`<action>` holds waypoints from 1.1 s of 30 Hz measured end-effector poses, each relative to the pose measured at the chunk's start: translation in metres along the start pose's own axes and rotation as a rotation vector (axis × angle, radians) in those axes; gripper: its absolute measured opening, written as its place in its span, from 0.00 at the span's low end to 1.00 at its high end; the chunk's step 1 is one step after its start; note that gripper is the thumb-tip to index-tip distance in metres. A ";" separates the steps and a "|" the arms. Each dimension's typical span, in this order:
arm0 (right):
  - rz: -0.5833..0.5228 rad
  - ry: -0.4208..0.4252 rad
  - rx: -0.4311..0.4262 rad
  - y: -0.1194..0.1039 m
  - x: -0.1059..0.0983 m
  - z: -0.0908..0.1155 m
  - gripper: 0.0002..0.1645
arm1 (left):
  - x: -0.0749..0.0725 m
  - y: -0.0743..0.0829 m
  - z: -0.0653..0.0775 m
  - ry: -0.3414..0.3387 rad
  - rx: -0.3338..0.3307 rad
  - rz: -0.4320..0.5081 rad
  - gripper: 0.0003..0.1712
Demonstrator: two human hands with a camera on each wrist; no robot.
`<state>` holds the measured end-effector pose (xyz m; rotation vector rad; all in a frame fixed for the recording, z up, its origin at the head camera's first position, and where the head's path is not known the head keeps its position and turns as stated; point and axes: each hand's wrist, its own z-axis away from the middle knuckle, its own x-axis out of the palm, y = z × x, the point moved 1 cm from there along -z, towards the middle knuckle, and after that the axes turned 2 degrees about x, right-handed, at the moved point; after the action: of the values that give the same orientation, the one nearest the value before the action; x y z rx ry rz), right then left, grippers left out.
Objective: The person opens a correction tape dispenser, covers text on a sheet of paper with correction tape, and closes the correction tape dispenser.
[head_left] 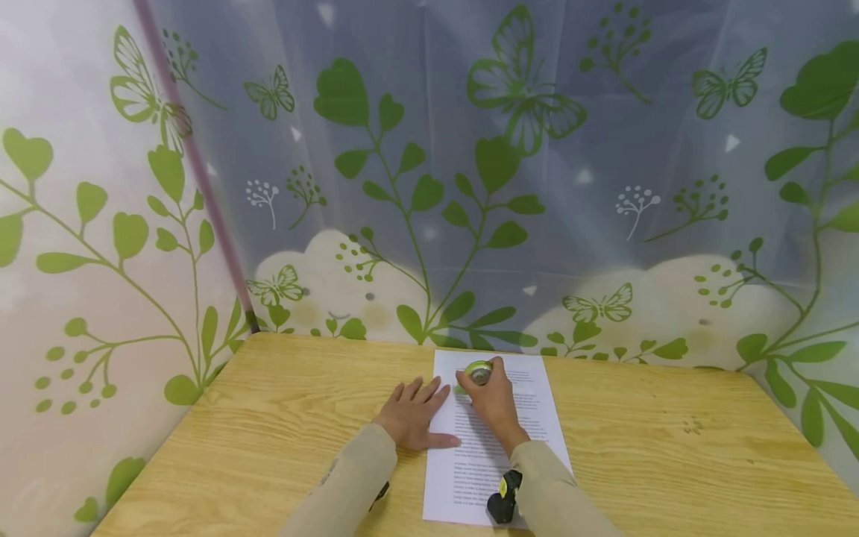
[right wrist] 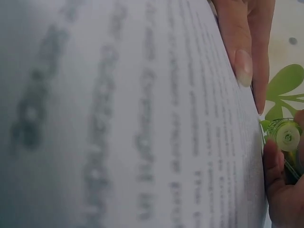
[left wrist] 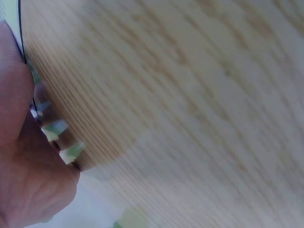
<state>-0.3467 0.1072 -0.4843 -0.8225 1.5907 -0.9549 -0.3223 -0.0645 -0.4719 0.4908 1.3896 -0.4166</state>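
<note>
Pinching a round green dispenser (head_left: pixel 479 371) (correction tape, most likely) in the right hand (head_left: pixel 495 406), fingers curled on its rim, over the upper part of a printed sheet (head_left: pixel 439 485). Left hand (head_left: pixel 411 419) lies flat, fingers spread and grasping nothing, thumb across the sheet's left margin, the rest mostly on the worktop (head_left: pixel 658 440). Step in hand looks like laying tape on a line of text; next move would call for a light, steady drag along it, sheet kept pinned. Dispenser's tip is covered by the hand, so can't confirm contact with the paper. Materials: dispenser seems see-through green plastic, pale round hub; sheet is thin white paper, rectangular, dense dark print; worktop is yellowish streaky woodgrain; backdrop (head_left: pixel 443 112) is creased, leaf-and-butterfly print, fabric or plastic; sleeves (head_left: pixel 356 470) plain beige.
</note>
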 end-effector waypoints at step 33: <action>0.027 0.008 0.041 0.006 -0.012 -0.003 0.31 | 0.009 -0.005 -0.005 -0.001 -0.009 0.012 0.55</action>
<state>-0.3471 0.1211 -0.4841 -0.7682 1.5806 -0.9696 -0.3280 -0.0655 -0.4816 0.4917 1.3865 -0.4005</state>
